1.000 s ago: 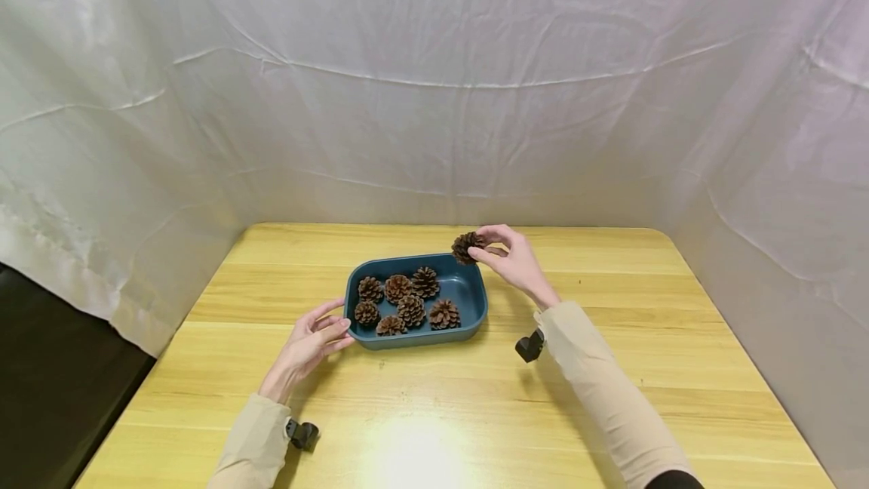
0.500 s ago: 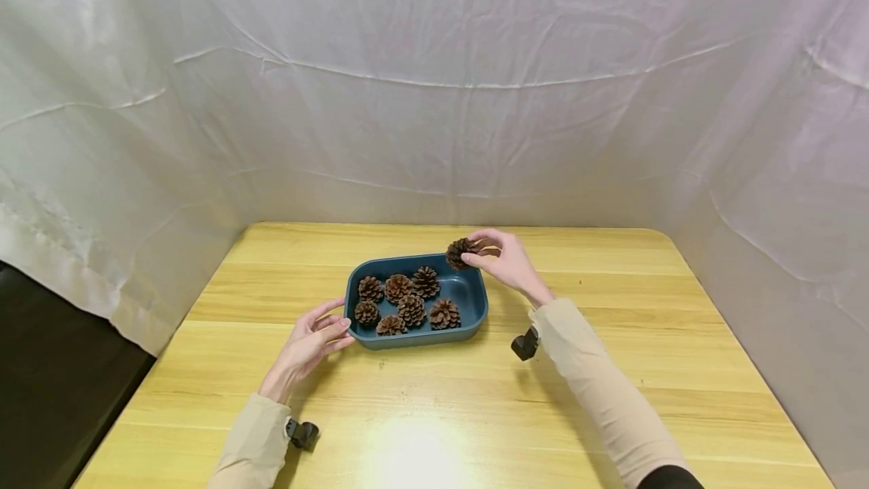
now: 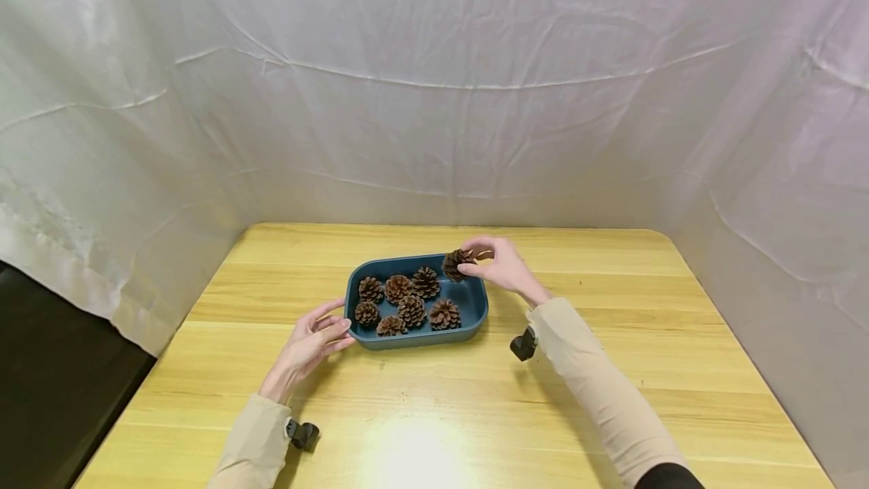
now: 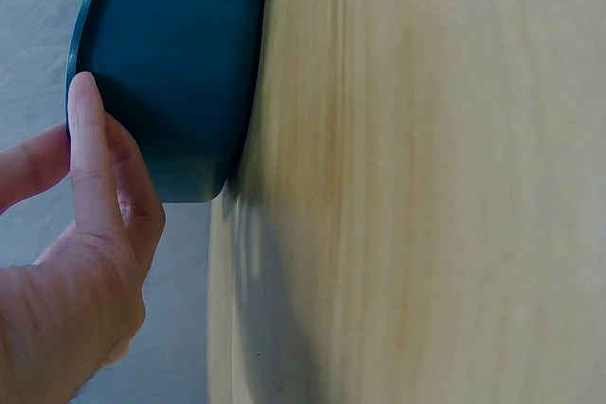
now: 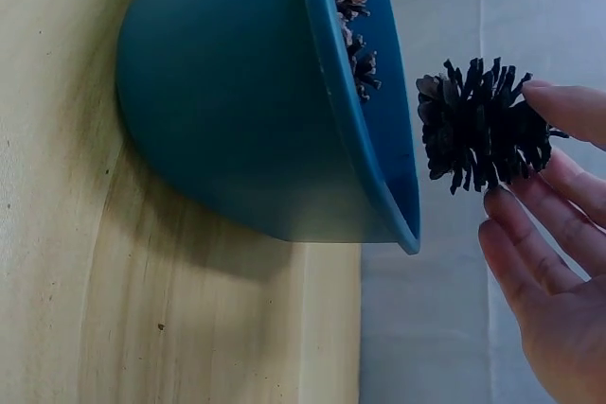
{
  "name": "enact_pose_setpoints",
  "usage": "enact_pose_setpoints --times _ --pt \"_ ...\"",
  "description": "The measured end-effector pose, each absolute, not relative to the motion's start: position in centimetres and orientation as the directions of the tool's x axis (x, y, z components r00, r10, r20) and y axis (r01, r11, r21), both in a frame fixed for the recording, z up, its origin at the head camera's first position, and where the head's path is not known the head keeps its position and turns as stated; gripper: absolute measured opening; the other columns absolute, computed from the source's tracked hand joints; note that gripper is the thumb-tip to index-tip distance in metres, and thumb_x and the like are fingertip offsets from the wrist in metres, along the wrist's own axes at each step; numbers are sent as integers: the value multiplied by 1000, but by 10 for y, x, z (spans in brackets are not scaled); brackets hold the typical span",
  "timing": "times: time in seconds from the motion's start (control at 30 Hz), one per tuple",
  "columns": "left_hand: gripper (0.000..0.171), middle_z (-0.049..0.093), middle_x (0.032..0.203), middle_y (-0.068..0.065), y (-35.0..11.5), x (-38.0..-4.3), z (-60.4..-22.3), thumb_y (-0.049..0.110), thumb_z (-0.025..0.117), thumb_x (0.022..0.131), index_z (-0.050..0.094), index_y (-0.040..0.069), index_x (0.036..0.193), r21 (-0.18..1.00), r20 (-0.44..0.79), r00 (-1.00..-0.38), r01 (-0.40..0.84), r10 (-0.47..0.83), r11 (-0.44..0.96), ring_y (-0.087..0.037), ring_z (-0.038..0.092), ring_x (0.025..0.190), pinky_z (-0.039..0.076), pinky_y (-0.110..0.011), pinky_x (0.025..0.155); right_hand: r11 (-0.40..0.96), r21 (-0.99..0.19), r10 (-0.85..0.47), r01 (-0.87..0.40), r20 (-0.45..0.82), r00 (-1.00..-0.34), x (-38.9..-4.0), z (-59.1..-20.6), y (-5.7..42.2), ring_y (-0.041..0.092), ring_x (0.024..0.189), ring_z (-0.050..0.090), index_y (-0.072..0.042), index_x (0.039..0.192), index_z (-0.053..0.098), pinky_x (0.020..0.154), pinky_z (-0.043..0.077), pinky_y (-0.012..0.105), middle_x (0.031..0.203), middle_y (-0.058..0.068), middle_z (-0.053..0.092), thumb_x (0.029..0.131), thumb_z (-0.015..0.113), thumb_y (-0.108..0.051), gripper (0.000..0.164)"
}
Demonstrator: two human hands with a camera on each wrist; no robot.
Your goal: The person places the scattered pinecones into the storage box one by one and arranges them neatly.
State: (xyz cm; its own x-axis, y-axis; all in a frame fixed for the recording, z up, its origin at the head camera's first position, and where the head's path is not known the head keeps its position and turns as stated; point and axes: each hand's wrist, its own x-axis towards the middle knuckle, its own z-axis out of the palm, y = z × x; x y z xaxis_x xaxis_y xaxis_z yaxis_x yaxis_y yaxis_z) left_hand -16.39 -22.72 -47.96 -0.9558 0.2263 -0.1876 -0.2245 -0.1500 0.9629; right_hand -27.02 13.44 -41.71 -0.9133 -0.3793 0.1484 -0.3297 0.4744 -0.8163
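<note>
A dark brown pine cone (image 3: 458, 265) is pinched between the thumb and fingers of my right hand (image 3: 504, 266). It hangs over the far right corner of a blue rectangular tub (image 3: 416, 340). In the right wrist view the held pine cone (image 5: 483, 125) is just above the tub's rim (image 5: 365, 153), apart from it. Several more pine cones (image 3: 411, 310) lie inside the tub, mostly in its left and middle part. My left hand (image 3: 307, 343) holds the tub's near left corner. The left wrist view shows its thumb (image 4: 90, 153) at the rim and other fingers against the outer wall.
The tub stands on a light wooden table (image 3: 434, 406), with bare wood around it. A pale curtain (image 3: 434, 134) hangs behind and along both sides. A dark surface (image 3: 54, 376) lies beyond the table's left edge. Each wrist wears a small black camera (image 3: 523, 344).
My right hand has moved left and toward me with the pine cone, lowering it over the tub's far right part. The left hand, tub and other pine cones have not moved.
</note>
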Motion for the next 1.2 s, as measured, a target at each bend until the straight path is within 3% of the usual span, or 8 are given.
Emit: enact_pose_setpoints --times 0.47,0.7,0.87,1.2 --pt "65 61 99 2 -227 -163 -479 -1 54 101 20 -6 156 963 -189 -957 -224 220 -149 -8 68 84 64 -23 86 537 -749 -444 -387 139 -885 -275 -426 135 33 108 64 -6 120 70 101 55 56 118 15 71 88 78 -19 35" --pt "66 62 99 3 -227 -164 -480 -2 54 100 20 -7 156 963 -187 -958 -222 216 -150 -7 65 84 64 -22 86 599 -676 -458 -430 151 -876 -275 -428 134 29 102 62 -7 118 72 90 57 46 117 13 72 88 78 -20 33" --pt "66 63 99 2 -227 -164 -480 -2 55 100 20 -7 156 962 -186 -958 -222 219 -157 -7 67 83 64 -22 85 619 -658 -451 -429 150 -880 -275 -431 132 30 103 59 -7 118 73 77 50 32 119 13 72 87 80 -21 34" --pt "66 64 100 2 -228 -164 -480 -2 55 100 20 -7 156 961 -180 -958 -220 222 -170 -10 69 85 64 -22 85 642 -599 -475 -478 178 -862 -278 -440 130 30 93 54 -7 111 76 78 41 31 113 11 75 84 83 -20 31"
